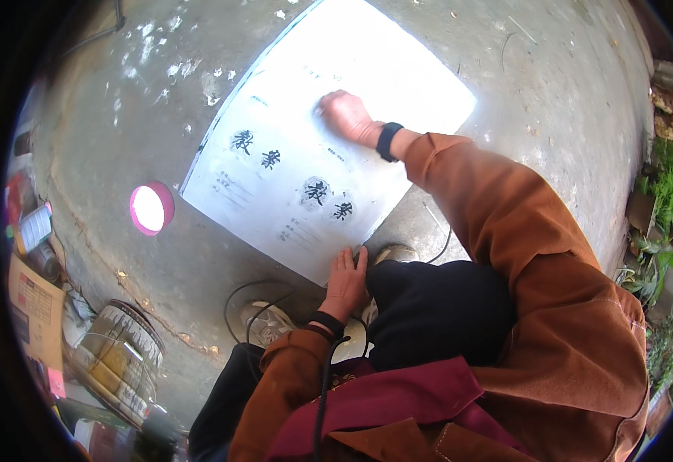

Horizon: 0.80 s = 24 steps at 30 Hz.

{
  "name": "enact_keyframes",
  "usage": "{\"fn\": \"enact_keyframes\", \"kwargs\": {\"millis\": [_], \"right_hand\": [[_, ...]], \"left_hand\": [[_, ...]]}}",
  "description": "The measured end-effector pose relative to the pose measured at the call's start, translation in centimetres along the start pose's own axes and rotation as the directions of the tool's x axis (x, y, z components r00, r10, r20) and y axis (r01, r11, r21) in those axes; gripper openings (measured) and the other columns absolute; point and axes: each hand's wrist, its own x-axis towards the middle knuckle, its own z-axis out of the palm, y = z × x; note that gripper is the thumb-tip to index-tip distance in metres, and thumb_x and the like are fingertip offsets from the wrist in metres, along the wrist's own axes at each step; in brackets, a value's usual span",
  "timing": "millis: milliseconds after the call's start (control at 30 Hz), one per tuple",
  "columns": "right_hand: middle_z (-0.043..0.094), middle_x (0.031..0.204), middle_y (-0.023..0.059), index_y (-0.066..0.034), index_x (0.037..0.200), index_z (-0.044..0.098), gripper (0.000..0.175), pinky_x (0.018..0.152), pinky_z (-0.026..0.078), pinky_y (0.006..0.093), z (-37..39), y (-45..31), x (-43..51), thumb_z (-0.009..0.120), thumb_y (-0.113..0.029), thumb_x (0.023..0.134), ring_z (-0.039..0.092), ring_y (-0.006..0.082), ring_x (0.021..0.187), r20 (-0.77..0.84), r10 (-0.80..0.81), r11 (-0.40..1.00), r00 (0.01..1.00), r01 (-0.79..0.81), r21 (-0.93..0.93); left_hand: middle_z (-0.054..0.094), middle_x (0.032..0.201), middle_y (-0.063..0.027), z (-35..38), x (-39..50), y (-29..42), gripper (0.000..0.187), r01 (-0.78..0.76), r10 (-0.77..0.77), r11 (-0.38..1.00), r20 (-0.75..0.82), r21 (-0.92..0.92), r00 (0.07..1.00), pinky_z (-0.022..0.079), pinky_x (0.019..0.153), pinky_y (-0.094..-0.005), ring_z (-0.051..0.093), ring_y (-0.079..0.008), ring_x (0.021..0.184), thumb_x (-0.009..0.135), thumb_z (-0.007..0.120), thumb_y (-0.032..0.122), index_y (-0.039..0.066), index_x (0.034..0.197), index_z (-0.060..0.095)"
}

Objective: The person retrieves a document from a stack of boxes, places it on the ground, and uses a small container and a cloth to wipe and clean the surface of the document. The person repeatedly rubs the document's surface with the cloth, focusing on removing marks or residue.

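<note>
A large white printed sheet lies on the concrete floor before me, bearing several big black characters, small print and ruled lines. Strong light washes out its far half. My right hand rests near the middle of it with the fingers curled under, slightly blurred. Whether something small is held under those fingertips is hidden. At the corner closest to my feet, my left hand lies flat with fingers extended, touching the sheet's edge. To the left of the sheet stands a round pink tub, its inside bright white.
A paint-streaked bucket and a cardboard piece stand among clutter at the left. A black cable loops beside my shoe. Green plants line the right edge. White splashes mark the floor.
</note>
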Motion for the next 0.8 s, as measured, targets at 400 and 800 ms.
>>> {"fn": "enact_keyframes", "kwargs": {"millis": [400,800], "right_hand": [[0.061,0.086,0.0158,-0.0032,0.085,0.060,0.010,0.073,0.053,0.0368,0.4,-2.9,4.9,0.053,-0.004,0.078,0.060,0.0300,0.088,0.149,-0.377,0.919,0.914,0.390,-0.067],[0.061,0.085,0.0158,-0.0029,0.086,0.059,0.010,0.074,0.051,0.0379,0.8,-3.6,7.8,0.052,-0.006,0.079,0.059,0.0308,0.086,-0.003,-0.364,0.929,0.932,0.362,-0.078]], "left_hand": [[0.042,0.127,-0.0310,0.4,-0.1,-0.1,0.068,0.011,-0.017,0.997,-0.088,-0.071,0.996,0.032,0.100,-0.0472,0.041,-0.0435,0.119,0.070,0.058,0.010,-0.001,0.133,0.035],[0.039,0.129,-0.0318,1.0,0.0,0.3,0.074,0.081,-0.099,0.984,-0.108,-0.159,0.989,0.030,0.103,-0.0471,0.039,-0.0451,0.121,0.069,0.061,0.012,0.001,0.136,0.032]]}}
